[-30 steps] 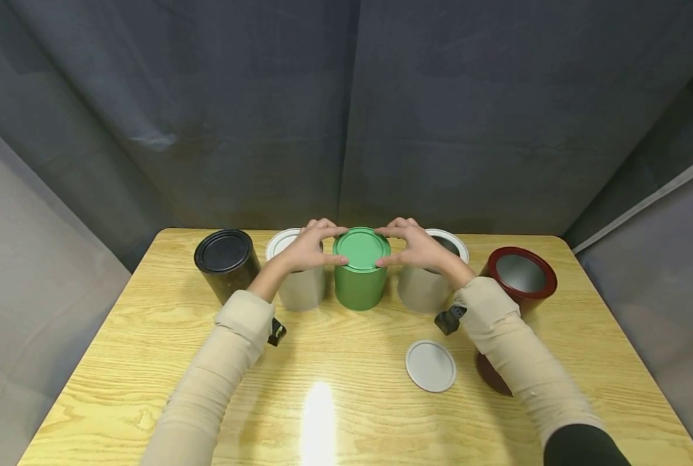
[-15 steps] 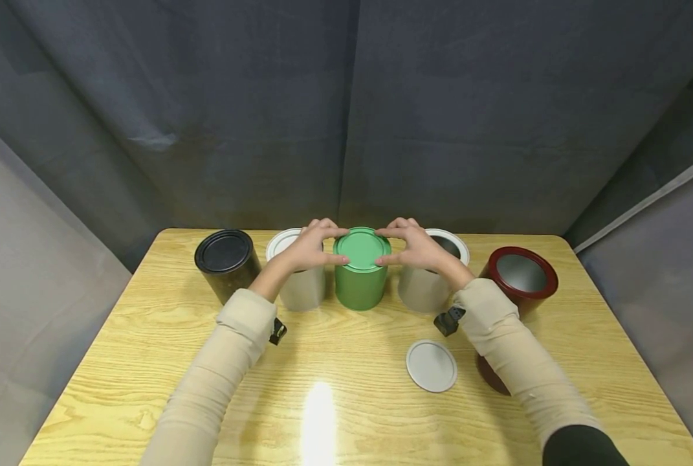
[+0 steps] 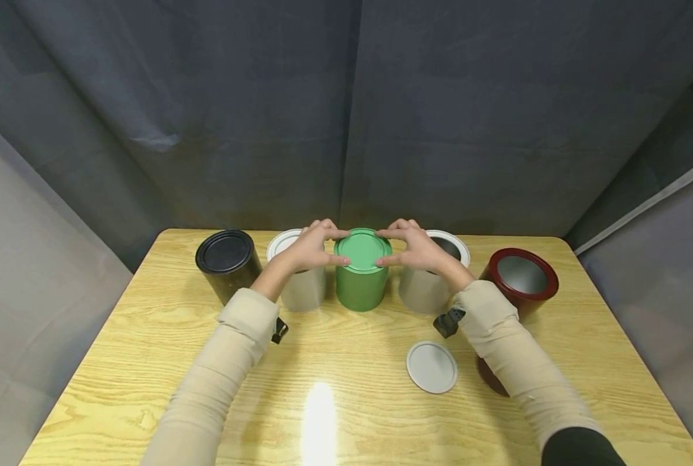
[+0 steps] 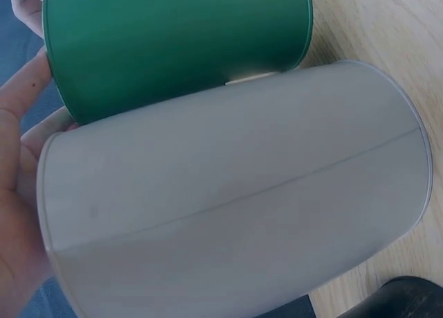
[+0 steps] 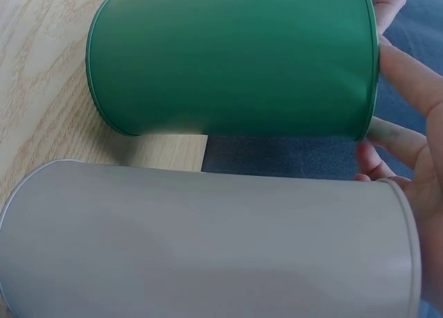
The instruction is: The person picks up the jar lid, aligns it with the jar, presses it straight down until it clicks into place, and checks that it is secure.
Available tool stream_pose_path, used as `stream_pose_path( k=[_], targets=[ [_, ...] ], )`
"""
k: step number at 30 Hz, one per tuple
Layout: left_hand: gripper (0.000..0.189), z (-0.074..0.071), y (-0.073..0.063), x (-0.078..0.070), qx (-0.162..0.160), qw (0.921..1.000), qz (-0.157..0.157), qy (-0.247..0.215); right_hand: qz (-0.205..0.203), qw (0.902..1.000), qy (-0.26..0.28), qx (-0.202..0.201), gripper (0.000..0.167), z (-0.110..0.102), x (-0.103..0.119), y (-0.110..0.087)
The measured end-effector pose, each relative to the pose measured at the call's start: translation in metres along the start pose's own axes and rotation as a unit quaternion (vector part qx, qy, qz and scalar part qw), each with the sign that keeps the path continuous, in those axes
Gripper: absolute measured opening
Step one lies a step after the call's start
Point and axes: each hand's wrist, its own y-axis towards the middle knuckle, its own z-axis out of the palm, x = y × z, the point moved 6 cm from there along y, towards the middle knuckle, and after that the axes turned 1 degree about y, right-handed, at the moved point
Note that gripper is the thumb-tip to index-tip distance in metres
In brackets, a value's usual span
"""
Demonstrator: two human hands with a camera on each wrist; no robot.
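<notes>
A green can (image 3: 360, 290) stands upright at the back middle of the table, its round green lid (image 3: 363, 250) on top. My left hand (image 3: 310, 251) holds the lid's left rim, thumb on the near side and index finger on the far side. From the right, my right hand (image 3: 418, 251) holds the opposite rim the same way. Both wrist views show fingertips at the rim of the green can (image 4: 180, 41), partly behind the pale cans. Beneath my left hand is a white can (image 3: 302, 292) with a white lid; beneath my right, an uncovered white can (image 3: 423, 292).
A black lidded can (image 3: 225, 254) stands at the left end of the row. At the right end is an uncovered dark red can (image 3: 532, 294). A white lid (image 3: 431, 367) and a dark red lid (image 3: 490, 378), half hidden by my right sleeve, lie in front. Dark curtain hangs behind.
</notes>
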Motion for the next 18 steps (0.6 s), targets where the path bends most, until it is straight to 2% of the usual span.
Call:
stream_pose_path(
  k=[6, 12, 18],
  targets=[
    [0.061, -0.001, -0.0009, 0.0012, 0.0, 1.0, 0.0, -0.005, -0.004, 1.0, 0.001, 0.004, 0.066, 0.0001, 0.0006, 0.0005],
    [0.068, -0.0013, -0.0007, 0.0015, 0.022, 0.9997, -0.009, 0.004, -0.012, 0.9998, -0.012, 0.013, 0.071, 0.0017, 0.0017, 0.0037],
    [0.067, -0.0013, 0.0005, 0.0014, 0.04, 0.9987, -0.026, 0.018, -0.001, 0.9995, -0.026, 0.021, 0.072, 0.0034, 0.0038, 0.0068]
  ],
)
